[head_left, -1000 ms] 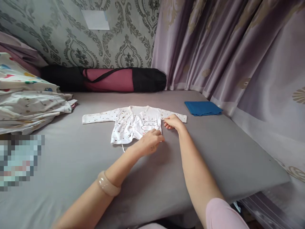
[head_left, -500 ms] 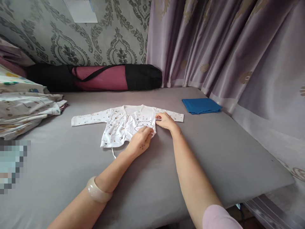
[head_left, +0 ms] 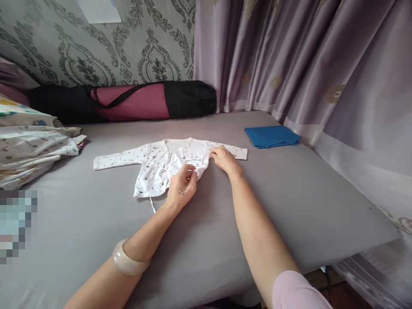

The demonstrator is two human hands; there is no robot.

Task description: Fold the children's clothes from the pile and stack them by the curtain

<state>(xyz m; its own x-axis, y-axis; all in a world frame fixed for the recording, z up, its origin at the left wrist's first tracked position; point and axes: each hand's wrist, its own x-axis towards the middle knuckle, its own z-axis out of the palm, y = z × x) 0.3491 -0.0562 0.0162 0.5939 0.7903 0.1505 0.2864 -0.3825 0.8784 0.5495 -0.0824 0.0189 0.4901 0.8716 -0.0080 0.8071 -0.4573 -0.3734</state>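
A small white baby shirt (head_left: 154,171) lies spread on the grey sheet, both long sleeves stretched sideways. It has a little scattered print, thin ties at the front and a line-drawn animal face. My left hand (head_left: 184,184) is closed at its lower front, pinching the hem and lifting that edge a little. Near the armpit on the right side, my right hand (head_left: 222,159) pinches the shirt's side edge where the sleeve begins. One thin tie hangs from the bottom hem onto the sheet.
A folded blue cloth (head_left: 272,136) lies at the right back. Against the wall rests a long black and pink bag (head_left: 135,103). Printed clothes (head_left: 35,150) are heaped on the left. Purple curtains (head_left: 238,56) hang along the right side, beyond the bed's edge.
My left hand has moved left and slightly down, drawing the lower right corner of the shirt inward. My right hand stays at the armpit. The view has shifted slightly.
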